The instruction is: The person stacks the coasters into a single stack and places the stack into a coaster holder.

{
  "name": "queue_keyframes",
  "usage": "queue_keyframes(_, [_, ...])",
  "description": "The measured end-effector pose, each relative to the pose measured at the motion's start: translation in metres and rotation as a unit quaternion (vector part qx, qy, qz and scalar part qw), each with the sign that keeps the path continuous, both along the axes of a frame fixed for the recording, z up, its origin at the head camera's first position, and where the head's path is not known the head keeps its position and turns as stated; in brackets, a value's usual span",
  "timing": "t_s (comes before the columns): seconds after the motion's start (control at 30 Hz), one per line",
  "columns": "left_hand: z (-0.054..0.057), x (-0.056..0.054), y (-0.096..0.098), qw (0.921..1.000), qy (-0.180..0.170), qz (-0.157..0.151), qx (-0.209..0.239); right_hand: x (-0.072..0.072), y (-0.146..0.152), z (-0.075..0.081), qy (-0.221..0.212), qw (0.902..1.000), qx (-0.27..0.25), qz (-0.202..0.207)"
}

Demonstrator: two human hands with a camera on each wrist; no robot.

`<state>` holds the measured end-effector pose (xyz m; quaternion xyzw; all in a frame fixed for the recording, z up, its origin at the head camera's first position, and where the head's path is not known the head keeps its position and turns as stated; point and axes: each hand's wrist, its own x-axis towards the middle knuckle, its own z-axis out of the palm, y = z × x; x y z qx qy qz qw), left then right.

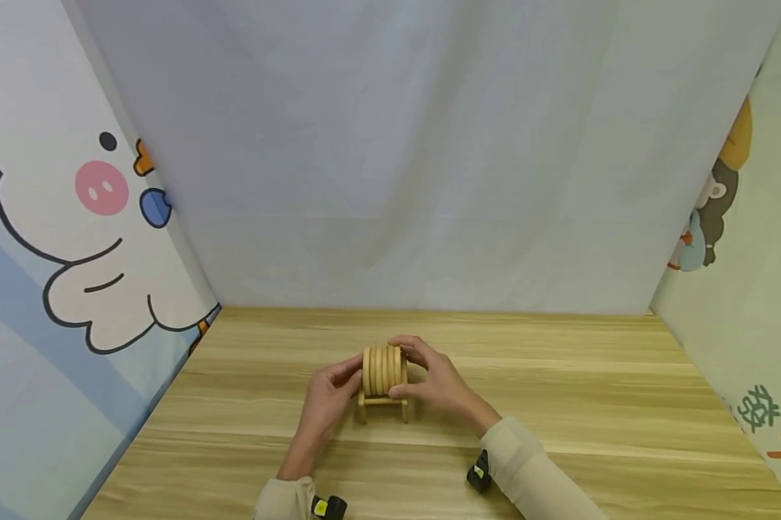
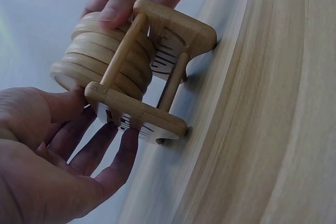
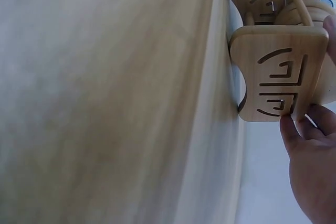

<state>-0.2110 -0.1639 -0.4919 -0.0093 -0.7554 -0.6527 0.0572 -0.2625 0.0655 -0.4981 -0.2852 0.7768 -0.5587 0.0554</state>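
Note:
A row of several round wooden coasters (image 1: 382, 370) stands on edge in a small wooden holder (image 3: 283, 40), which rests on the table. The holder has two side panels with cut-out patterns, joined by round rods. From the left end my left hand (image 1: 325, 399) holds the row, its thumb at the end coaster by the panel's corner; in the left wrist view its fingertips (image 2: 130, 132) touch the panel's outer face. My right hand (image 1: 441, 379) spans the row's right end, thumb on the near side of the coasters and fingers at the far side.
The wood-grain table (image 1: 559, 390) ends at a pale curtain (image 1: 416, 180) behind. Cartoon-printed cloth panels (image 1: 53, 217) stand along the left and right sides. A small black device (image 1: 328, 507) sits on each wrist, by the cream sleeves.

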Motion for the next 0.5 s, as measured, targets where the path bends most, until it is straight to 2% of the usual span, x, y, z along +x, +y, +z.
queue_keyframes(0.13, [0.0005, 0.0001, 0.0008, 1.0, 0.001, -0.002, 0.0, -0.0008, -0.0004, -0.0012, 0.002, 0.9999, -0.014, 0.008])
queue_keyframes(0.5, [0.0043, 0.0007, 0.0024, 0.999, 0.004, -0.002, -0.044, -0.0026, -0.0001, -0.0027, 0.005, 0.9998, -0.012, 0.015])
